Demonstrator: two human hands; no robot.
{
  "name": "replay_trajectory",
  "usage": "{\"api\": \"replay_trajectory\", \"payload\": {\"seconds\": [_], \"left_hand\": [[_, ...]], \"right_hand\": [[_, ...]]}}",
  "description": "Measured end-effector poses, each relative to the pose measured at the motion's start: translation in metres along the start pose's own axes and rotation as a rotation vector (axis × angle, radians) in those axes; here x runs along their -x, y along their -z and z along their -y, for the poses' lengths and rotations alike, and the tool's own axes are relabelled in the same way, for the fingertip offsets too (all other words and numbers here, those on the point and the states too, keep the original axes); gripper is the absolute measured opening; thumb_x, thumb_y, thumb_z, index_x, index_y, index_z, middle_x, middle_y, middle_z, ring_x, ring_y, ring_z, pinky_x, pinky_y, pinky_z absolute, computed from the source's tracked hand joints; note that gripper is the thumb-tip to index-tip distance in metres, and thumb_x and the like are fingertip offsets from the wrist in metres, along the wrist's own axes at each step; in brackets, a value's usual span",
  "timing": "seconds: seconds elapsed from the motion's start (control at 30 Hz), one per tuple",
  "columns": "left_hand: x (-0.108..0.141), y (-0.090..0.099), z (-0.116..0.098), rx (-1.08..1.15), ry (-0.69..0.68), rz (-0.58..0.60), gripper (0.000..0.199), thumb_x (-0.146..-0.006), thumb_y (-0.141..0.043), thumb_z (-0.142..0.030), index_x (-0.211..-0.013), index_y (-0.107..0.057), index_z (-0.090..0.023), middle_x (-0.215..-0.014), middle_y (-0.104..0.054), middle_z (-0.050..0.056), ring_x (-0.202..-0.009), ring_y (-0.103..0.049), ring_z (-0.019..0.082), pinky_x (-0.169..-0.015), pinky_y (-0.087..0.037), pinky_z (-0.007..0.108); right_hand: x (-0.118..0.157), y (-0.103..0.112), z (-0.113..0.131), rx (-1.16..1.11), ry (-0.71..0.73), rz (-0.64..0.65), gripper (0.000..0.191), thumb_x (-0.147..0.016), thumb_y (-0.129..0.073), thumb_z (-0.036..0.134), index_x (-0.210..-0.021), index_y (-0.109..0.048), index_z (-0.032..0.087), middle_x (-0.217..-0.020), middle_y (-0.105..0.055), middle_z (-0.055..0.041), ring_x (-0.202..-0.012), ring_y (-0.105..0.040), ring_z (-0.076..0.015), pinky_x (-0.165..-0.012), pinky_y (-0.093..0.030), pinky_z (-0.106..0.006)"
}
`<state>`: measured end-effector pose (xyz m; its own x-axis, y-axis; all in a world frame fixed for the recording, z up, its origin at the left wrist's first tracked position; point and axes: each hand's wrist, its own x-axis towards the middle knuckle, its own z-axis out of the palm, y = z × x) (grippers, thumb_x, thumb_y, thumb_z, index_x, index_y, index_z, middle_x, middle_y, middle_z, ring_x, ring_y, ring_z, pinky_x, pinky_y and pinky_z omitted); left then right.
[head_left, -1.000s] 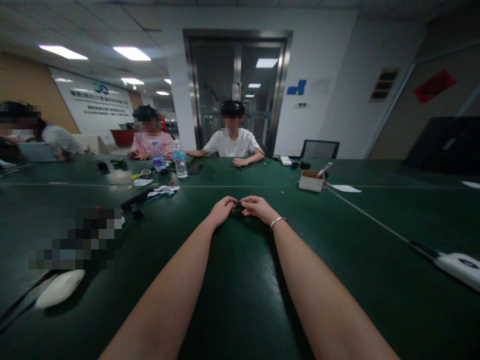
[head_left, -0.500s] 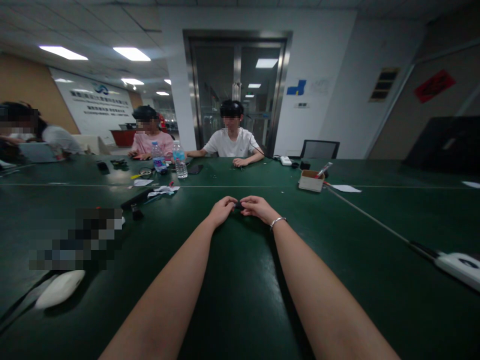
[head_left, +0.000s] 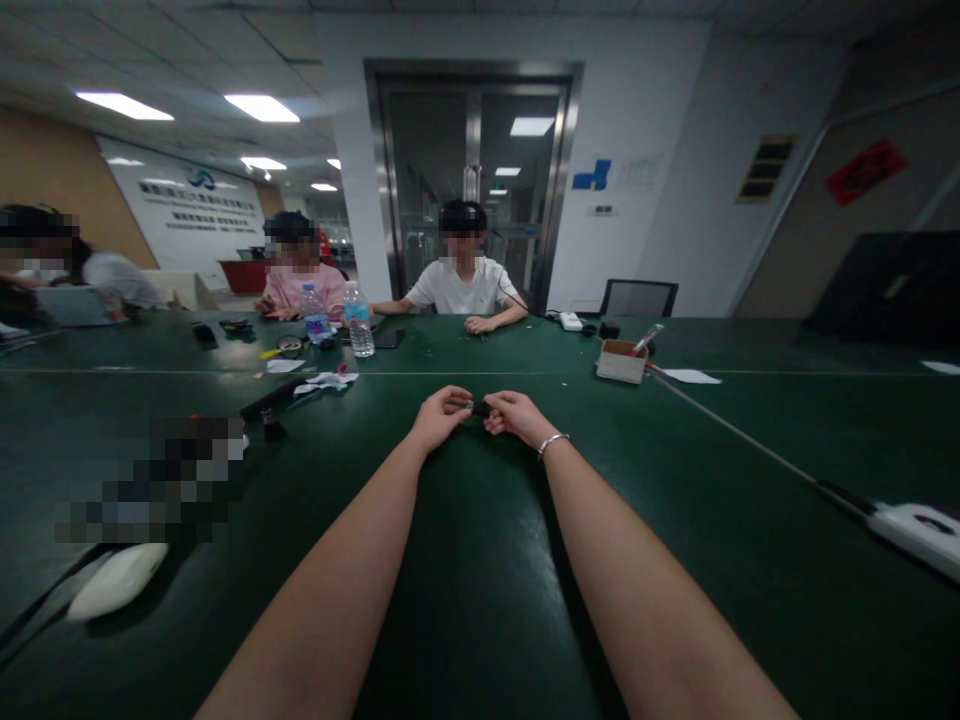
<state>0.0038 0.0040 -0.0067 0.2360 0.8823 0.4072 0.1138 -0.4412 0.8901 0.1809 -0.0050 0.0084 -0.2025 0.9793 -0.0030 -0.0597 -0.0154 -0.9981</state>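
Between my two hands is a small black object [head_left: 481, 409], with a paler end toward the left; its kind is too small to make out. My left hand [head_left: 441, 417] pinches the paler end between thumb and fingers. On the black end, my right hand [head_left: 516, 417] is closed in a pinch, its other fingers curled. Both hands are held over the green table [head_left: 480, 560], arms stretched forward. A silver bracelet [head_left: 553, 445] circles my right wrist.
Left of my hands lie a black bar-shaped thing [head_left: 271, 397], crumpled paper [head_left: 324, 383] and a white object with a strap [head_left: 120, 582]. A small cardboard box [head_left: 621, 362] and a white power strip [head_left: 919, 535] are on the right. Bottles [head_left: 358, 322] and seated people are across.
My left hand has shifted slightly left and its fingers have lifted a little. The right fingers have curled in more, and more of the small black object shows between the hands.
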Motion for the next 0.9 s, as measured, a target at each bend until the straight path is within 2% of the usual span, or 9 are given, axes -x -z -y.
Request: {"api": "replay_trajectory", "payload": {"seconds": [0.17, 0.27, 0.4, 0.47, 0.57, 0.67, 0.77, 0.83, 0.9], "left_hand": [[0.000, 0.000, -0.004, 0.018, -0.023, 0.016, 0.029, -0.066, -0.068, -0.016, -0.093, -0.060, -0.014, -0.093, -0.064, 0.007, -0.089, -0.063, 0.017, -0.086, -0.049, 0.036], [0.000, 0.002, -0.003, 0.017, -0.009, 0.015, 0.029, -0.067, -0.068, -0.018, -0.095, -0.060, -0.015, -0.095, -0.064, 0.008, -0.088, -0.063, 0.017, -0.083, -0.050, 0.034], [0.001, 0.005, -0.001, 0.015, 0.028, -0.017, 0.034, -0.068, -0.067, -0.023, -0.100, -0.058, -0.016, -0.091, -0.063, 0.006, -0.077, -0.062, 0.014, -0.073, -0.051, 0.031], [0.001, 0.005, -0.001, 0.023, 0.032, -0.013, 0.035, -0.069, -0.067, -0.024, -0.102, -0.057, -0.016, -0.090, -0.062, 0.006, -0.074, -0.061, 0.013, -0.070, -0.051, 0.030], [0.001, 0.004, -0.001, 0.028, 0.030, -0.002, 0.034, -0.068, -0.067, -0.023, -0.100, -0.057, -0.015, -0.089, -0.061, 0.005, -0.072, -0.061, 0.012, -0.069, -0.050, 0.029], [0.000, 0.004, -0.001, 0.024, 0.018, -0.009, 0.030, -0.069, -0.066, -0.021, -0.097, -0.058, -0.015, -0.088, -0.061, 0.005, -0.073, -0.060, 0.012, -0.069, -0.050, 0.028], [-0.001, 0.004, 0.001, 0.016, 0.011, -0.047, 0.026, -0.070, -0.064, -0.021, -0.095, -0.058, -0.015, -0.085, -0.061, 0.005, -0.076, -0.060, 0.013, -0.070, -0.050, 0.028], [-0.002, 0.004, 0.002, 0.010, 0.012, -0.064, 0.025, -0.070, -0.064, -0.021, -0.094, -0.058, -0.015, -0.083, -0.061, 0.004, -0.075, -0.060, 0.013, -0.070, -0.050, 0.029], [-0.003, 0.003, 0.002, 0.005, 0.004, -0.058, 0.025, -0.069, -0.064, -0.021, -0.093, -0.059, -0.015, -0.082, -0.060, 0.004, -0.075, -0.060, 0.013, -0.070, -0.050, 0.029]], "right_hand": [[-0.001, 0.000, 0.000, 0.042, -0.016, -0.008, 0.018, -0.089, -0.053, 0.030, -0.090, -0.054, 0.012, -0.050, -0.059, -0.0031, -0.041, -0.057, -0.0114, -0.038, -0.047, -0.018], [0.002, 0.003, 0.001, 0.015, 0.013, 0.026, 0.012, -0.087, -0.055, 0.020, -0.097, -0.055, 0.013, -0.062, -0.061, -0.0029, -0.046, -0.059, -0.0094, -0.043, -0.051, -0.017], [0.004, 0.007, 0.002, -0.074, 0.089, 0.107, 0.051, -0.072, -0.069, 0.009, -0.116, -0.050, 0.027, -0.093, -0.060, -0.0005, -0.059, -0.065, -0.0074, -0.058, -0.057, -0.021], [0.003, 0.006, 0.002, -0.075, 0.062, 0.075, 0.049, -0.076, -0.069, 0.019, -0.120, -0.047, 0.026, -0.087, -0.061, -0.0008, -0.055, -0.064, -0.0080, -0.055, -0.057, -0.021], [0.000, 0.003, 0.002, -0.008, -0.018, 0.038, 0.034, -0.089, -0.051, 0.038, -0.113, -0.049, 0.015, -0.068, -0.062, -0.0036, -0.045, -0.059, -0.0097, -0.043, -0.051, -0.019], [0.002, 0.004, 0.003, 0.031, 0.010, 0.110, 0.030, -0.086, -0.056, 0.029, -0.112, -0.049, 0.016, -0.073, -0.065, -0.0044, -0.045, -0.059, -0.0090, -0.040, -0.048, -0.017], [0.005, 0.009, 0.003, -0.039, 0.098, 0.142, 0.063, -0.070, -0.069, 0.011, -0.123, -0.040, 0.028, -0.095, -0.065, -0.0013, -0.054, -0.063, -0.0074, -0.047, -0.052, -0.017], [0.004, 0.010, 0.003, -0.053, 0.076, 0.125, 0.067, -0.070, -0.070, 0.013, -0.126, -0.037, 0.028, -0.093, -0.065, -0.0012, -0.052, -0.063, -0.0073, -0.048, -0.053, -0.018], [0.002, 0.008, 0.002, -0.015, 0.020, 0.111, 0.054, -0.078, -0.066, 0.025, -0.125, -0.039, 0.021, -0.079, -0.066, -0.0023, -0.047, -0.060, -0.0078, -0.045, -0.051, -0.018]]}}
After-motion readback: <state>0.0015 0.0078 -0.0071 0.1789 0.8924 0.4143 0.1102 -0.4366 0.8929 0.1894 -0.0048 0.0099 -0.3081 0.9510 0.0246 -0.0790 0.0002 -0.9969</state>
